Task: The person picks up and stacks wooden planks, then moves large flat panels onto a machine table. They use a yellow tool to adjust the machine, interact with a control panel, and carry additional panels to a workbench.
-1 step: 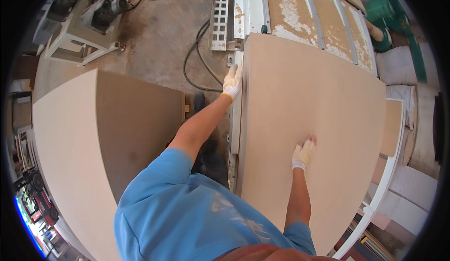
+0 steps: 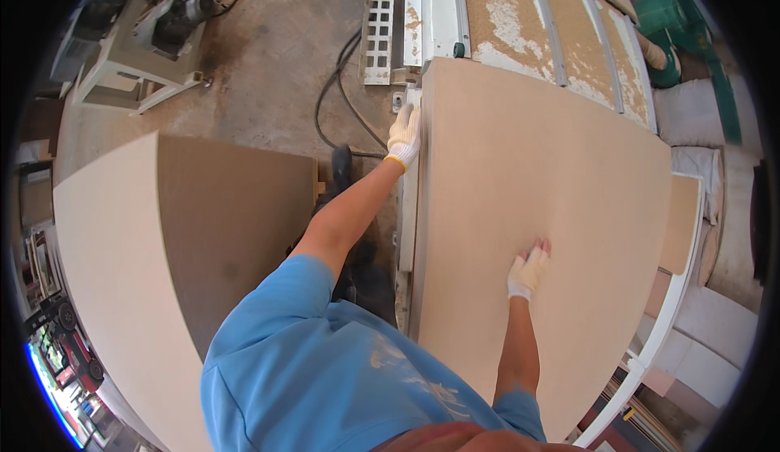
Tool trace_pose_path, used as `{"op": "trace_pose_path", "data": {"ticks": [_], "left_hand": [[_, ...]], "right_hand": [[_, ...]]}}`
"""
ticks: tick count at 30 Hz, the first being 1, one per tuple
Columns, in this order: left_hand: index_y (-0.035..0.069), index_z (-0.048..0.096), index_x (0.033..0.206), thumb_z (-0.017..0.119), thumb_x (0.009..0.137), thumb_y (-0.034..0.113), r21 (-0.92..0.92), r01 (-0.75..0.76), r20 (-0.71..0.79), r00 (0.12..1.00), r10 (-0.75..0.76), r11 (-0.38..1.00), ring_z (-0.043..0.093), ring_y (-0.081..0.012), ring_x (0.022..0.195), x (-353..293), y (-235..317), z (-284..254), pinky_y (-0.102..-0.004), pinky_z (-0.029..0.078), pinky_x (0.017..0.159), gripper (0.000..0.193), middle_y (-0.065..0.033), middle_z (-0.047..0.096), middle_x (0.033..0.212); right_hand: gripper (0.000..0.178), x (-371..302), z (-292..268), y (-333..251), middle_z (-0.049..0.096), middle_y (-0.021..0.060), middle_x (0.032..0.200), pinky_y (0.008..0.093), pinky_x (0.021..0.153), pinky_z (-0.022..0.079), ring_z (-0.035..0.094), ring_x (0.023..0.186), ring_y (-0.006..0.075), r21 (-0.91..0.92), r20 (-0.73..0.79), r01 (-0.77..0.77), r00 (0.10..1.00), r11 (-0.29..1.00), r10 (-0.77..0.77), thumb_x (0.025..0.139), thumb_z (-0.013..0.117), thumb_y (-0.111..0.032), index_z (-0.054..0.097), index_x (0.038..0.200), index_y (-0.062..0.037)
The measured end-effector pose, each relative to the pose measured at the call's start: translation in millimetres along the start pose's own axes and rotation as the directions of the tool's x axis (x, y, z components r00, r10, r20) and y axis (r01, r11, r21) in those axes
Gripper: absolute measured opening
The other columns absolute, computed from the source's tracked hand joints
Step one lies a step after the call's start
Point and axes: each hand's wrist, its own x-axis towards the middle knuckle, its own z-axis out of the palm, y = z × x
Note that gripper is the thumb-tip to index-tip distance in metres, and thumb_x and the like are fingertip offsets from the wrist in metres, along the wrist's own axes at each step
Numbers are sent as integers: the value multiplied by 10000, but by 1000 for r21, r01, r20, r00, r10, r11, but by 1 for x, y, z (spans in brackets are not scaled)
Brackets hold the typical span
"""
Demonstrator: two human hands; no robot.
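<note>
A large tan fibreboard panel (image 2: 536, 208) lies flat on the saw worktop (image 2: 520, 21), covering most of the right half of the view. The left hand (image 2: 405, 135), in a white knit glove with a yellow cuff, sits at the panel's left edge near its far corner — the grip is curled over that edge, fingers lying on the board's top face. Whether the thumb wraps underneath cannot be told. The right hand (image 2: 528, 272), gloved the same way, rests palm-down on the middle of the panel's near half, its grip spread flat and pinching nothing, fingertips pointing away from the person.

Beyond the panel's far edge the worktop shows pale metal rails with strips dusted in sawdust between them. A white guide rail (image 2: 666, 314) curves along the panel's right side, and a narrow board offcut (image 2: 681, 224) lies just beside the panel there.

To the left, well apart from the hands, a stack of similar boards (image 2: 162, 241) stands on the concrete floor (image 2: 276, 70); part of its top is in sun and part in shade. Black cables (image 2: 333, 103) loop across the floor between the stack and the saw. At upper left a pale machine stand (image 2: 138, 54) is on the floor, and at upper right a green dust hose (image 2: 674, 21) runs beside white sacks. The person wears a blue short-sleeved shirt (image 2: 325, 379).
</note>
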Motion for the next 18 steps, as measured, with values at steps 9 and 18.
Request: {"op": "trace_pose_path", "data": {"ticks": [9,18], "left_hand": [[-51,628,1307,431,1064,338,-198,-655,156,714,683,730,501,-470,1396,204,-26,57,-537,326,1197,499,-257,603,1416],[4,708,870,555,943,274,-121,-532,493,700,516,838,590,-504,1278,213,-16,40,-659,231,1193,319,-226,748,1109]], "right_hand": [[628,203,19,-70,300,275,1648,494,1257,236,284,1535,424,-36,23,-30,999,999,31,939,555,-66,403,1536,55],[576,425,30,-161,477,266,1523,583,1213,271,418,1437,473,12,198,307,932,952,-303,988,513,-290,482,1457,43]]}}
